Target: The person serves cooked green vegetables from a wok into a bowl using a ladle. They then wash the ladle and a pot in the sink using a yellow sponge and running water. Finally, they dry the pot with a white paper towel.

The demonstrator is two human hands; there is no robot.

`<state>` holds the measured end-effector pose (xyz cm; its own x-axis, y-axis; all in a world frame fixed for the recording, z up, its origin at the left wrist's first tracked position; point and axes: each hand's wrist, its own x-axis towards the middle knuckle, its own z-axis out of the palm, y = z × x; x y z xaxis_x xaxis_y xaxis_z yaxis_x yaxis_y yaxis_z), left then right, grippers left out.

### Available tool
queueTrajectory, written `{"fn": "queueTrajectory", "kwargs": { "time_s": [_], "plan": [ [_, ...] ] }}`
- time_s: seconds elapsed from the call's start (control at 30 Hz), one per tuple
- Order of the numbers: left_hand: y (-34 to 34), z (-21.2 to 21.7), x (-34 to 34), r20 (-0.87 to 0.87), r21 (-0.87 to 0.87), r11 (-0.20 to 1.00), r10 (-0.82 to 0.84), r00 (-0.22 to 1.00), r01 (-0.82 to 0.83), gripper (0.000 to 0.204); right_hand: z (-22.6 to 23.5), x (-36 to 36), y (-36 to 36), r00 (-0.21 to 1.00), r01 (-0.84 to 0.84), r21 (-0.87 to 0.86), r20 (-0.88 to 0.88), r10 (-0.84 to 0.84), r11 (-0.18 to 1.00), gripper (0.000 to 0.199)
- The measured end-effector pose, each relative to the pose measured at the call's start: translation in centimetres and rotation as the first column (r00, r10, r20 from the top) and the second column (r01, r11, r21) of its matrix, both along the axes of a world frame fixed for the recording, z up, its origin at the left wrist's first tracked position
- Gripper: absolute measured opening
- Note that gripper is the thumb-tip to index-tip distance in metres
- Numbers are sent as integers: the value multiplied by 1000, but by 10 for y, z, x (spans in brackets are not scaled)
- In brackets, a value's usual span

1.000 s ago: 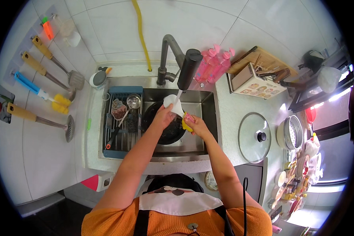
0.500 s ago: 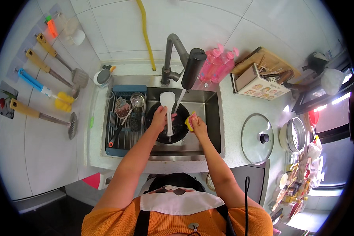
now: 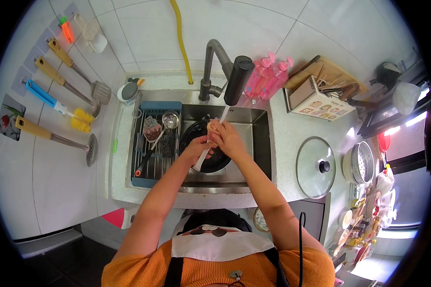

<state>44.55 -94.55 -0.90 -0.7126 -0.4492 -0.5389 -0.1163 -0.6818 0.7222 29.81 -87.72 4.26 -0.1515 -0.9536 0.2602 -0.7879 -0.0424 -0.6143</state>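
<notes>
Over the sink (image 3: 261, 143), my left hand (image 3: 196, 148) is closed round a white rice paddle (image 3: 200, 161), its handle pointing down toward me. My right hand (image 3: 229, 139) presses a sponge (image 3: 210, 127) against the upper part of the paddle; fingers hide most of the sponge and the paddle's head. A thin stream of water (image 3: 224, 113) falls from the dark faucet (image 3: 239, 79) onto or just beside the right fingers. Beneath both hands a black round pan (image 3: 216, 166) sits in the basin.
A blue-framed drying rack (image 3: 143, 182) at the sink's left holds a ladle (image 3: 170, 119) and scrubbers. Pink pump bottles (image 3: 273, 79) stand behind the sink. On the right counter lie a glass lid (image 3: 315, 167) and a utensil box (image 3: 316, 100). Spatulas (image 3: 100, 93) hang on the left wall.
My right hand has moved left with the sponge, from beside the paddle onto its upper part. The paddle has tilted, its handle end swinging left. The view has shifted slightly.
</notes>
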Motion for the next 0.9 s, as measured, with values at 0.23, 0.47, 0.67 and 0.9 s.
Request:
{"fn": "queueTrajectory", "kwargs": {
  "time_s": [0.23, 0.47, 0.67, 0.9],
  "plan": [
    [11, 15, 11, -39, -138, 988, -73, 997, 67, 18, -31, -16, -19, 844, 46, 229, 513, -160, 972, 42],
    [3, 24, 21, 88, -250, 948, -180, 980, 196, 15, -48, 4, -9, 939, 172, 37, 295, -175, 984, 40],
    [15, 26, 18, 26, -313, 931, -191, 981, 189, 16, -43, -14, -23, 821, 329, 210, 417, -389, 921, 34],
    [6, 13, 57, -330, 357, 866, -234, 915, 350, 33, -62, -23, -22, 684, 396, -27, 676, -275, 918, 29]
  ]
}}
